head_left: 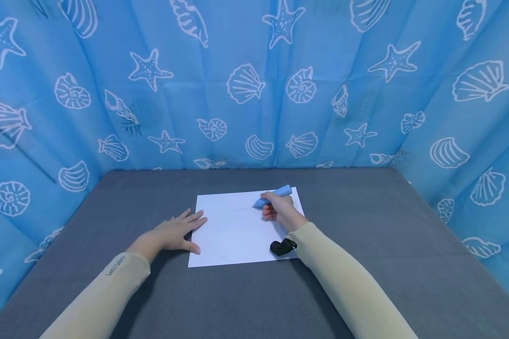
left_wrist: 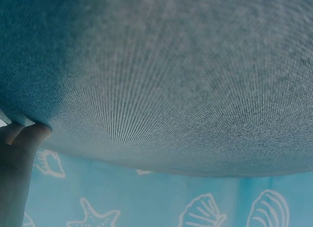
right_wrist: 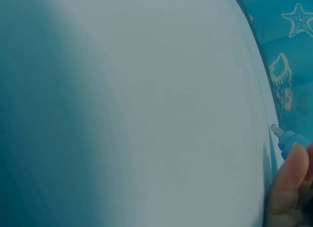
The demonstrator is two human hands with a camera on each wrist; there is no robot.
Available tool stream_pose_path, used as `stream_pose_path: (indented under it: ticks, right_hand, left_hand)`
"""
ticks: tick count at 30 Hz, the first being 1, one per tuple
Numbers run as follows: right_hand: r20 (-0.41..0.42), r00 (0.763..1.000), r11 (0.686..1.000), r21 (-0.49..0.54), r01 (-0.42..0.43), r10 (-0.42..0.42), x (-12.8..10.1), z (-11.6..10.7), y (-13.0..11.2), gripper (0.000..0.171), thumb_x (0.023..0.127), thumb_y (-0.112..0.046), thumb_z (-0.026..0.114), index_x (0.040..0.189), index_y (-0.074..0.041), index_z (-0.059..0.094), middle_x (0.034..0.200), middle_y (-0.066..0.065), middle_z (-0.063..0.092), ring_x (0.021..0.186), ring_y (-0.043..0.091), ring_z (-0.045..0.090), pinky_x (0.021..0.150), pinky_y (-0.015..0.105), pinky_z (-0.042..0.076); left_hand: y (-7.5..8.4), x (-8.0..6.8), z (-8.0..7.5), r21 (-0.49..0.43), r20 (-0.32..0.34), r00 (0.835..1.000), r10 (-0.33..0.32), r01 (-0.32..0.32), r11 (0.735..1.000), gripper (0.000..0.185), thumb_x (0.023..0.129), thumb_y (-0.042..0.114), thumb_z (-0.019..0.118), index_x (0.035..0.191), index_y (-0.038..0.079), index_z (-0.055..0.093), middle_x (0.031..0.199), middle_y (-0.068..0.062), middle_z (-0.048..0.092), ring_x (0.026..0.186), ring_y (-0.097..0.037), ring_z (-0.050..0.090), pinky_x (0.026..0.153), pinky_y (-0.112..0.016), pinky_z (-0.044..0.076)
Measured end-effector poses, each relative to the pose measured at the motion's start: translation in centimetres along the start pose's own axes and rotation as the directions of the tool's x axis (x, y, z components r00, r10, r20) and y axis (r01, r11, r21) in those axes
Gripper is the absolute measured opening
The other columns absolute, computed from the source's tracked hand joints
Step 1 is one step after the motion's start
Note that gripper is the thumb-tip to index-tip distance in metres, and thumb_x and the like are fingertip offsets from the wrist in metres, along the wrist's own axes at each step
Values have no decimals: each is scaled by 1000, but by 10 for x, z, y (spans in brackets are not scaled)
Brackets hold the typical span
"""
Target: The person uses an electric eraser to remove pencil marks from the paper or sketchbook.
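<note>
A white sheet of paper [head_left: 237, 230] lies flat near the middle of a grey cloth-covered surface [head_left: 407, 245], its long edges running left to right. The left hand [head_left: 176, 234] rests palm down at the sheet's left edge, fingers [head_left: 193, 219] straight and slightly spread, the fingertips and thumb lying on the paper while the heel of the hand sits on the grey cloth. In the left wrist view only a finger or thumb pressed against the grey weave shows at the lower left corner.

The right hand [head_left: 280, 210] is over the upper right part of the sheet, its fingers curled around a light blue pen [head_left: 273, 196]. The pen is tilted, its back end pointing up and to the right past the sheet's top edge, its tip aimed down and left at the paper. In the right wrist view the pale tip [right_wrist: 277, 129] appears to touch the white sheet close to its far edge, with a fingertip [right_wrist: 287, 180] gripping the blue barrel just behind it.

A small black device [head_left: 282, 246] sits at the right wrist, above the sheet's lower right corner. Both forearms wear beige sleeves [head_left: 343, 287]. Blue fabric [head_left: 254, 84] printed with white shells and starfish walls in the surface on three sides
</note>
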State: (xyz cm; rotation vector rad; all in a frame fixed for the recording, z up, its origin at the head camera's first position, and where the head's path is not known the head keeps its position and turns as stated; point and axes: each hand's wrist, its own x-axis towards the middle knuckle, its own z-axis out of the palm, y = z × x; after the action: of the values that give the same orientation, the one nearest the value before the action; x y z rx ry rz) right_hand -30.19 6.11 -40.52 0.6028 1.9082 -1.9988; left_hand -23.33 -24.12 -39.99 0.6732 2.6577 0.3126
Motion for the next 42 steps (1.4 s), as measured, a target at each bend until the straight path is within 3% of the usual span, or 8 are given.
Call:
stream_pose_path:
  ticks: [42]
  right_hand:
    - [57,998,999,-35,5,-3,2,1,1,25,91,-24,70,84,-1,62,61,4,56,48,10,54,48,23,52]
  left_hand:
    - [-1,2,1,-4,0,1000,3,-3,1000,99,80,63,66,154,12,26,161,-13,15,145,-45,8,104,-72,15]
